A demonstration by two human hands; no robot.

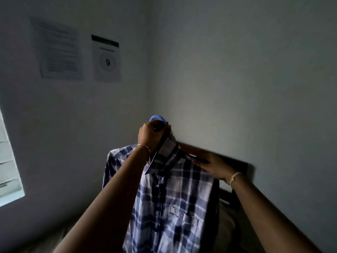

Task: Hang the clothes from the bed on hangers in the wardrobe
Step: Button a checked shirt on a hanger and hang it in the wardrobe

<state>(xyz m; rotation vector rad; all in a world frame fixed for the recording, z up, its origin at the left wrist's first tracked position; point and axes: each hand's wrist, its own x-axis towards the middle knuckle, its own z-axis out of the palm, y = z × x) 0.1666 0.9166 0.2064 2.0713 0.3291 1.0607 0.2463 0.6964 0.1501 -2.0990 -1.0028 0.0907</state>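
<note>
The shirt [169, 207], a blue and white plaid, is held up in the air before the corner of the room, well clear of the bed. Its long axis runs up and down: collar at the top, body dropping straight until it leaves the lower edge of the view. The buttoned front and the chest pocket face the camera, and the pocket lies flat.

The shirt hangs on a blue hanger [157, 118]. Only the curve of its hook shows, above the collar; the rest is hidden inside the cloth.

The left hand [148, 136] is raised highest, its fingers curled tight round the hanger just under the hook, where the collar bunches up. The right hand [213, 167] is lower and to the right, thumb and fingers pinching the shirt at its shoulder. Each wrist wears a thin band.

Behind the right hand stands a dark headboard [235, 165] against the wall. Two papers [58, 50] are stuck to the left wall, one marked 9. A window [9, 170] shows at the left edge.
</note>
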